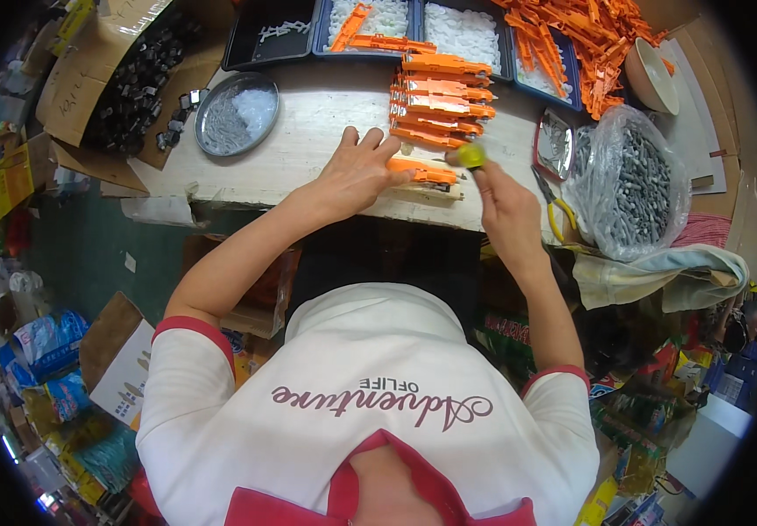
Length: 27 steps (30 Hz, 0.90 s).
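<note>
An orange plastic part (422, 172) is pressed flat under the spread left hand (357, 171); at its three o'clock, a yellow-handled screwdriver (470, 156) is gripped in the closed right hand (503, 203).

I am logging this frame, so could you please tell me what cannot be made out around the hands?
- Head view: the tool tip is hidden; the right hand wraps the yellow-green handle.
- The orange part is half covered by the left hand.
- The bits in the round tin are too small to tell apart.
- The orange pile is cut off by the top edge.
- The pliers lie partly under the bag.
</note>
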Tool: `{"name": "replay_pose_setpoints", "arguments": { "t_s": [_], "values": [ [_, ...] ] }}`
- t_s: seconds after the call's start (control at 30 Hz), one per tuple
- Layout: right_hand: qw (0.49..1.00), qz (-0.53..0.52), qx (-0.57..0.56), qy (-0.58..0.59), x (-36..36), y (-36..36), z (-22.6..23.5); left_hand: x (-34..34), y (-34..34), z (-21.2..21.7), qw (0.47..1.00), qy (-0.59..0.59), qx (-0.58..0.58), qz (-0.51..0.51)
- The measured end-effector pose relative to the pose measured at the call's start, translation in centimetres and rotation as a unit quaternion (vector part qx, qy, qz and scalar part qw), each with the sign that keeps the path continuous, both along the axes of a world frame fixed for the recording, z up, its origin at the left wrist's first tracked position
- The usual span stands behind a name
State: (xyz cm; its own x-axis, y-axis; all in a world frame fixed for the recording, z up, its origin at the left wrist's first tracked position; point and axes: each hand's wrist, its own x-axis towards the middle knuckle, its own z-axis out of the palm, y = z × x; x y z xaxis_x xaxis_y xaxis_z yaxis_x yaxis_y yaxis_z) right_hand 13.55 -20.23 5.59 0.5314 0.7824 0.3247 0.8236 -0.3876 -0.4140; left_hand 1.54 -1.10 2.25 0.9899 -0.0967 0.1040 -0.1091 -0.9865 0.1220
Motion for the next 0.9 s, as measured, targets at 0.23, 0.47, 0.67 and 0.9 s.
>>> {"name": "replay_pose_setpoints", "arguments": {
  "t_s": [0.23, 0.47, 0.67, 0.9],
  "values": [
    [0.974, 0.029, -0.225, 0.025, -0.4, 0.5, -1.0, 0.1, 0.7, -0.6, 0.994, -0.038, -0.098, 0.019],
    [0.992, 0.077, 0.09, 0.042, -1.3, 1.9, -0.3, 0.2, 1.0, -1.9, 0.949, -0.103, -0.278, 0.104],
    [0.983, 0.087, -0.152, 0.046, -1.2, 3.4, -0.6, -0.2, 0.3, -2.1, 0.943, -0.148, -0.273, 0.12],
    [0.977, 0.069, -0.169, 0.108, 0.0, 6.0, -0.6, -1.0, -0.7, -2.6, 0.928, -0.194, -0.281, 0.149]
  ]
}}
